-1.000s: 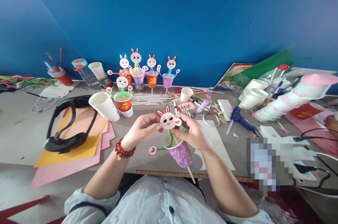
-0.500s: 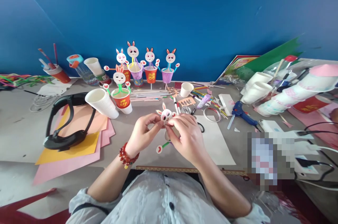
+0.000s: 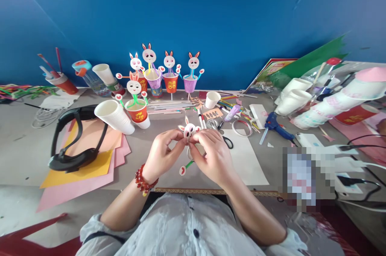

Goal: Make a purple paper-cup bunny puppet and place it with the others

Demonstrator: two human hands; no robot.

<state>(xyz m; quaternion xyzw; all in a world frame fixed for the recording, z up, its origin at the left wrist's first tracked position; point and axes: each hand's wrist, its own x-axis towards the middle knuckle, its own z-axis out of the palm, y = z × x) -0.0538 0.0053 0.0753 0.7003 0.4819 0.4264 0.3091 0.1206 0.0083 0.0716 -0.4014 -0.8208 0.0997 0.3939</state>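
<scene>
Both hands meet over the table's near middle around a paper rabbit puppet (image 3: 189,129). My left hand (image 3: 164,154) pinches the round rabbit head from the left. My right hand (image 3: 211,157) curls over it from the right and hides the cup below. A green straw arm with a red-and-white paw (image 3: 182,170) sticks out beneath the hands. A red bead bracelet (image 3: 144,177) is on my left wrist.
Several finished rabbit cup puppets (image 3: 169,75) stand at the back. A white cup stack (image 3: 113,116) and black headset (image 3: 75,137) lie left on coloured paper (image 3: 75,167). A blue glue gun (image 3: 273,123), scissors (image 3: 226,141), white sheet (image 3: 247,159), cables and cup stacks (image 3: 325,107) are right.
The purple cup that showed under the rabbit head is now hidden behind my right hand. Both hands have closed in on the head and shifted slightly away from me.
</scene>
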